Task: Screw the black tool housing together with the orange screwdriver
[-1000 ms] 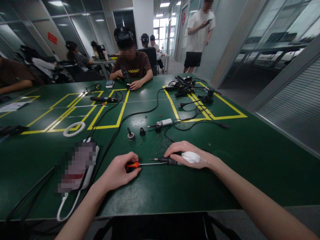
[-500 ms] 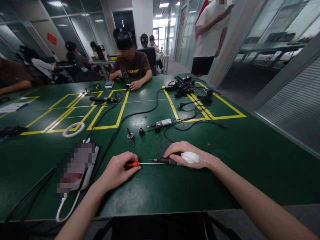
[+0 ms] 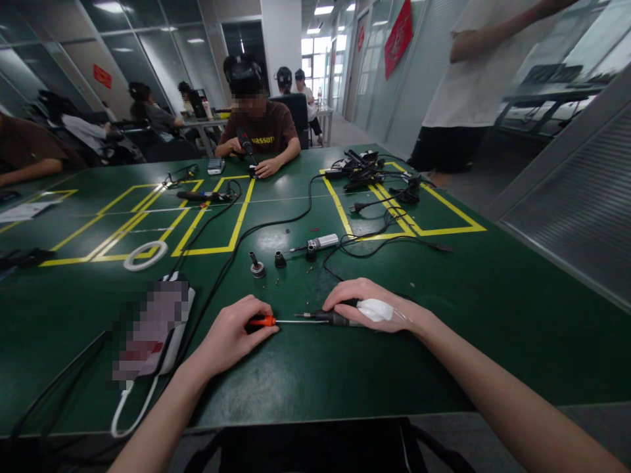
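My left hand [image 3: 241,328] is closed around the orange handle of a screwdriver [image 3: 269,321], its thin shaft pointing right along the green table [image 3: 315,381]. My right hand [image 3: 362,302], with a white patch taped near the wrist, is curled over a black tool [image 3: 336,318] with a slim metal tip facing left. The screwdriver's shaft reaches up to this tool. Beyond the hands stand a metal-based part [image 3: 257,267] and two small black caps [image 3: 280,260], beside a silver cylindrical tool [image 3: 323,242]. Tiny screws [image 3: 309,270] lie scattered near them.
A covered phone-like object [image 3: 155,328] with a white cable lies at left, a white tape ring [image 3: 145,255] behind it. Black cords [image 3: 276,223] cross the table towards a tangled pile [image 3: 362,169]. A co-worker [image 3: 266,131] sits opposite; another person [image 3: 458,85] stands at right.
Both my hands and the tools stay in nearly the same place. The standing person has moved to the right and closer, one arm now stretched out.
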### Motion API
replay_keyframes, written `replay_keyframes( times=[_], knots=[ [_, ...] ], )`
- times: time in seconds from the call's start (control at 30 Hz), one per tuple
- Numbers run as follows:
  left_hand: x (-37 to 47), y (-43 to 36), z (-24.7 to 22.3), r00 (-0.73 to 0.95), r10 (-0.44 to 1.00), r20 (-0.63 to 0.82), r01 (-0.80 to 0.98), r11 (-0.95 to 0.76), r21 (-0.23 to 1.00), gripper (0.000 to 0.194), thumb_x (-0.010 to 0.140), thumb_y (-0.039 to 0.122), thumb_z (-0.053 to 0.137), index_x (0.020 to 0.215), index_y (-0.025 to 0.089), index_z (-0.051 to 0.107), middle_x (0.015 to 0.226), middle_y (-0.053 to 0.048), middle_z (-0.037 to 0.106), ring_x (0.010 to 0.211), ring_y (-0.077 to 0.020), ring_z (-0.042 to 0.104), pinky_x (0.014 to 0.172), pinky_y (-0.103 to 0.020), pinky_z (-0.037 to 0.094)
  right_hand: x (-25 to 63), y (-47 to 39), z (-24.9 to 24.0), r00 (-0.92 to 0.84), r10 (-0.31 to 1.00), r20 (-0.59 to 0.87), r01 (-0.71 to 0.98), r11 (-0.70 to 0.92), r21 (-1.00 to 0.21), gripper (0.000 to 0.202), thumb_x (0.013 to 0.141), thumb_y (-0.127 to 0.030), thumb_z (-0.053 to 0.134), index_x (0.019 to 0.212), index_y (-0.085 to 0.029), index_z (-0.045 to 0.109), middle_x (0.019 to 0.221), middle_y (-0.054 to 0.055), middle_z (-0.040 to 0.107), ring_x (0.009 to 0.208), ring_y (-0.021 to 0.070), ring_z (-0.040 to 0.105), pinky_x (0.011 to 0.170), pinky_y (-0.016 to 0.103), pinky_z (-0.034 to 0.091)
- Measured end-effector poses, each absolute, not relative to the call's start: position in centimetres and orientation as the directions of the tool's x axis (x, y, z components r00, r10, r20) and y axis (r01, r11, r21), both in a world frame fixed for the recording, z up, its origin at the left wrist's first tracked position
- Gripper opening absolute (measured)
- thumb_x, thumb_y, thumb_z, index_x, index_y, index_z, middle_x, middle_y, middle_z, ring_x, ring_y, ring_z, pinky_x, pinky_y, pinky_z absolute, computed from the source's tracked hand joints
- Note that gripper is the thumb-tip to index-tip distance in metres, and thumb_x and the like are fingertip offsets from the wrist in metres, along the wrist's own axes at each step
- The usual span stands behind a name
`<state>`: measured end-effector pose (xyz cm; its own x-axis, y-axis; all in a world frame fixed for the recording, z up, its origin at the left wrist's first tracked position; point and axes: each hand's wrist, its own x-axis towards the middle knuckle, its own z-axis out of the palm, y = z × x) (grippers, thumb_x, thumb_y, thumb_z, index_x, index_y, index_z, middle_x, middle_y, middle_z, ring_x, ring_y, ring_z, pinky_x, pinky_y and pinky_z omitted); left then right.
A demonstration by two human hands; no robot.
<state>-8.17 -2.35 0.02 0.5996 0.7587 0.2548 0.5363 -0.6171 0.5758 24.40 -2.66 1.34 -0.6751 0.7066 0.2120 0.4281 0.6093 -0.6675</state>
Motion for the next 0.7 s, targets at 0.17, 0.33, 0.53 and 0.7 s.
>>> replay_keyframes(
  times=[0.17,0.33,0.53,0.7],
  knots=[
    [-8.26,-2.31,-0.06,0.599,0.756,0.264,0.528,-0.621,0.579,0.016,0.095,0.036,0.069,0.091,0.021,0.069,0.085,-0.002,0.069,0.075,-0.0166,0.065,0.071,-0.027,0.052,24.42,-2.67,1.34,-0.674,0.709,0.205,0.431,0.604,-0.67,0.027,0.102,-0.027,0.054,0.106,-0.017,0.079,0.108,0.011,0.081,0.098,0.021,0.076,0.092,0.033,0.056],
    [-8.31,-2.32,-0.04,0.597,0.765,0.241,0.538,-0.604,0.588,0.018,0.096,0.038,0.067,0.092,0.021,0.069,0.086,-0.003,0.07,0.077,-0.0174,0.066,0.071,-0.027,0.053,24.42,-2.7,1.34,-0.678,0.706,0.206,0.429,0.607,-0.668,0.027,0.102,-0.026,0.054,0.106,-0.017,0.079,0.107,0.01,0.081,0.098,0.0207,0.076,0.092,0.032,0.056],
    [-8.36,-2.24,-0.14,0.599,0.765,0.236,0.538,-0.604,0.588,0.018,0.096,0.038,0.068,0.093,0.02,0.07,0.087,-0.004,0.071,0.079,-0.0177,0.066,0.073,-0.028,0.053,24.47,-2.66,1.22,-0.678,0.701,0.223,0.419,0.618,-0.665,0.028,0.103,-0.027,0.053,0.106,-0.017,0.079,0.106,0.01,0.081,0.097,0.0206,0.075,0.09,0.032,0.056],
    [-8.32,-2.19,-0.1,0.611,0.75,0.254,0.528,-0.624,0.576,0.016,0.096,0.037,0.069,0.092,0.021,0.07,0.086,-0.003,0.071,0.078,-0.0176,0.066,0.073,-0.028,0.054,24.44,-2.71,1.29,-0.675,0.705,0.218,0.424,0.612,-0.667,0.027,0.102,-0.026,0.054,0.106,-0.018,0.079,0.107,0.01,0.081,0.098,0.0205,0.075,0.092,0.032,0.056]
  ],
)
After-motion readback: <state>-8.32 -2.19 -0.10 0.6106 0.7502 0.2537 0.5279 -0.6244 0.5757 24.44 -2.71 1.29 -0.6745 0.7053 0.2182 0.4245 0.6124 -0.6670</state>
